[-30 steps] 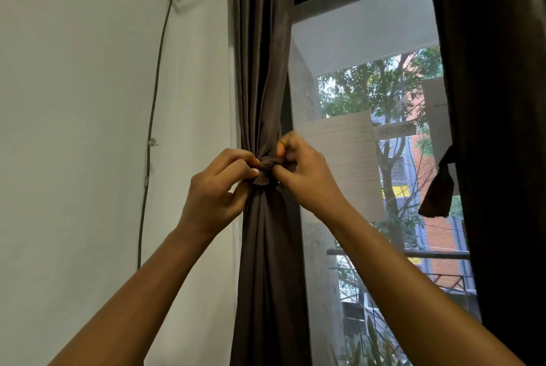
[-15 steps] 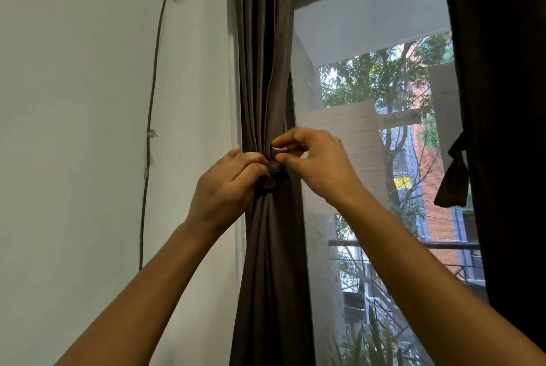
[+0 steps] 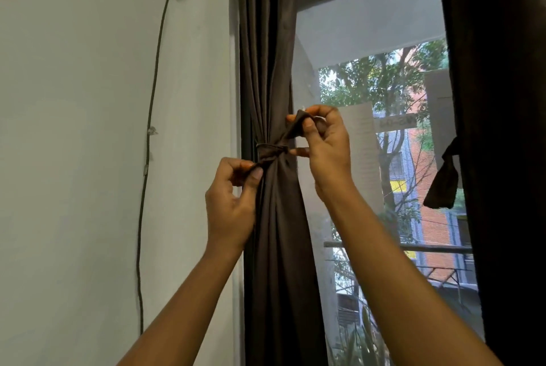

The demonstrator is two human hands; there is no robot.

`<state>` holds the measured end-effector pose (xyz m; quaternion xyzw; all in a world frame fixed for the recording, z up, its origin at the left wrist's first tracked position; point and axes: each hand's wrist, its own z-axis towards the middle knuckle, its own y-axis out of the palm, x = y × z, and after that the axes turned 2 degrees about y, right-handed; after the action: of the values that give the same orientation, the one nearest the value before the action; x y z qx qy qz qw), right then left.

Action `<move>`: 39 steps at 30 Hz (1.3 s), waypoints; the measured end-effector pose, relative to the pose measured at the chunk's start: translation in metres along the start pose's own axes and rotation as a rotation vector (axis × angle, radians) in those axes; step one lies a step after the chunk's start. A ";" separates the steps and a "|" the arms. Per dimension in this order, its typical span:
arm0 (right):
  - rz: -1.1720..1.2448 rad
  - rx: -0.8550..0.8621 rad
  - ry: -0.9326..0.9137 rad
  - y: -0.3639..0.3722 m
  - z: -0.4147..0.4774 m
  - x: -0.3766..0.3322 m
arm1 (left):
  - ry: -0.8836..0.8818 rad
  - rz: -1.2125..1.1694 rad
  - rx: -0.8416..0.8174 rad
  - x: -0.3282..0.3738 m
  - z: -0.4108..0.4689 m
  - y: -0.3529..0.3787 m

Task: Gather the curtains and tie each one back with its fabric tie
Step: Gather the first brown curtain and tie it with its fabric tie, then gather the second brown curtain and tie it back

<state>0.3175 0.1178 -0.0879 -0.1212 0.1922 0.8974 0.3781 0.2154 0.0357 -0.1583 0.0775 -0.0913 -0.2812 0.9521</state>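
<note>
window [image 3: 369, 26]: daylight, trees outside.
r curtain [image 3: 502, 100]: dark, at right edge; hanging tie [image 3: 441, 182] on its inner side.
l curtain [image 3: 266, 70]: gathered in a narrow bunch by the wall.
l hand [image 3: 230, 203]: thumb + finger pinch the tie's lower-left end.
r hand [image 3: 328, 150]: pinches the upper-right end.
fabric tie [image 3: 270, 150]: wraps the bunch mid-height; knot looks half-tight. pull both ends apart evenly, keep band level, don't let folds slip.

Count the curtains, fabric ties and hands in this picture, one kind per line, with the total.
Curtains: 2, the left curtain and the right curtain.
Fabric ties: 2, the left tie around the left curtain, the right tie at the right curtain's edge.
Hands: 2, the left hand and the right hand, each pinching an end of the left tie.
Total: 6.
</note>
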 end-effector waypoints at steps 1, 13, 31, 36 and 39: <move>-0.013 -0.068 0.005 -0.003 0.001 -0.003 | -0.015 0.005 -0.035 0.001 0.004 -0.002; -0.261 0.036 0.123 -0.001 0.033 0.013 | 0.621 0.443 -0.244 -0.030 0.007 -0.008; -1.090 -0.257 0.134 -0.110 -0.021 -0.029 | 0.032 0.272 -0.142 0.008 -0.044 0.053; -1.083 -0.060 -0.295 -0.174 0.022 -0.131 | 0.223 0.134 -0.147 0.099 0.035 0.152; -1.184 -0.003 -0.496 -0.211 0.047 -0.183 | 0.282 0.108 -0.112 0.147 0.080 0.210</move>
<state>0.5924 0.1579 -0.0324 0.0041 -0.0015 0.5385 0.8426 0.4295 0.1217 -0.0198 0.0577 0.0549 -0.2206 0.9721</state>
